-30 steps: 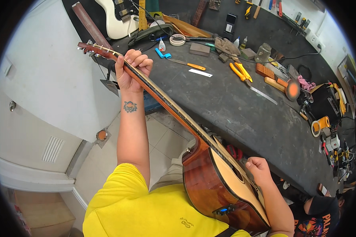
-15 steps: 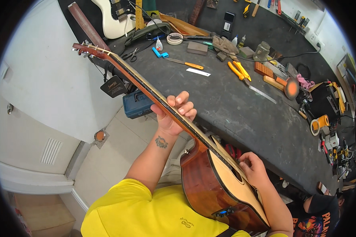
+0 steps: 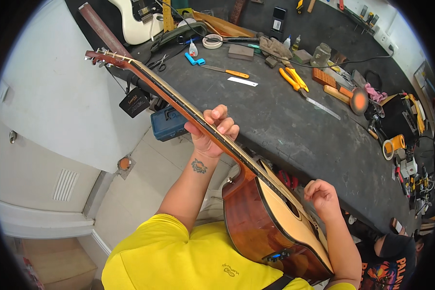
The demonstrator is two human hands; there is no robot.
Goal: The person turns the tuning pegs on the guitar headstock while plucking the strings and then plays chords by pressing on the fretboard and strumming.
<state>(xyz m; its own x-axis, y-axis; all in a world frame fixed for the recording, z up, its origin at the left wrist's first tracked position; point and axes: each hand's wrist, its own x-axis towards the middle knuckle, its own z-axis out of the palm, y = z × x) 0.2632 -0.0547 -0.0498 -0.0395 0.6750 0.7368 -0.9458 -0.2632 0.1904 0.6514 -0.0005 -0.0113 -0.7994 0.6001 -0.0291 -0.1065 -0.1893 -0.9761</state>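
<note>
An acoustic guitar (image 3: 249, 212) with a glossy reddish-brown side and pale top rests against my body, its neck slanting up to the left. My left hand (image 3: 211, 131) is wrapped round the neck, thumb behind and fingers curled over the fingerboard. Over the guitar's top, beside the soundhole, my right hand (image 3: 322, 195) is raised off the strings. Its fingers are curled in; whether they pinch anything small is hidden. A black tag (image 3: 134, 102) hangs below the headstock.
A dark workbench (image 3: 285, 125) runs beyond the guitar. It bears yellow-handled pliers (image 3: 293, 79), a steel ruler (image 3: 323, 108), a file with an orange handle (image 3: 237, 74), a blue string winder (image 3: 195, 60) and a mallet (image 3: 358, 100). A blue toolbox (image 3: 168, 124) sits below the neck. Another person (image 3: 394, 261) is at lower right.
My right hand has lifted away from the strings, up and to the right. My left hand keeps its place on the neck. The headstock has shifted slightly left and up in view.
</note>
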